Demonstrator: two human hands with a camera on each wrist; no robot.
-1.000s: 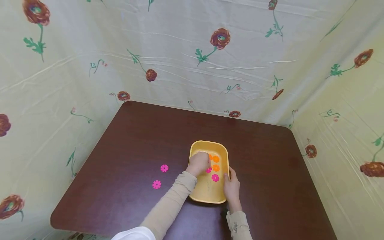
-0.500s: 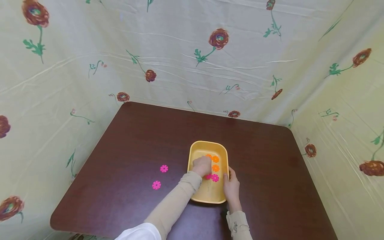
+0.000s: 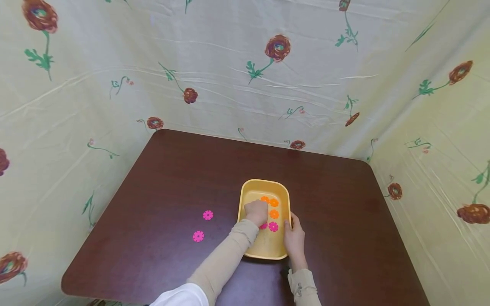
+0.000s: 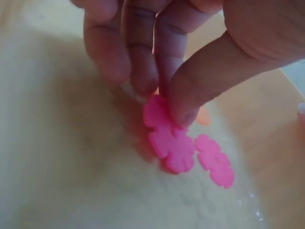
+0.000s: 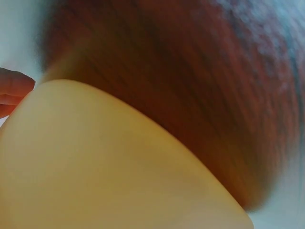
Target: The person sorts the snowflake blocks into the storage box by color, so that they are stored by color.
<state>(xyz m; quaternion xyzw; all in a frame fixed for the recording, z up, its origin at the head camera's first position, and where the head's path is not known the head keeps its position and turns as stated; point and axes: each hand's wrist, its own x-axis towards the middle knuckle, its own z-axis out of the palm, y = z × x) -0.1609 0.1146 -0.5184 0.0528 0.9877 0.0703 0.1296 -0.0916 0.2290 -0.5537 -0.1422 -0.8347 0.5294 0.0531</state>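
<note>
Our left hand (image 3: 257, 212) pinches one pink disc (image 4: 167, 138) in the tub (image 3: 264, 250); our right hand (image 3: 294, 238) grips its rim. Three orange discs (image 3: 274, 213) inside, two pink discs (image 3: 198, 236) outside.

The person wears long beige sleeves on both arms. The left sleeve (image 3: 226, 259) is smooth and snug, ending at the wrist just behind the left hand (image 3: 256, 212). The right sleeve (image 3: 304, 287) bunches in folds behind the right hand (image 3: 294, 240). White cloth (image 3: 181, 296) shows at the left upper arm.
</note>
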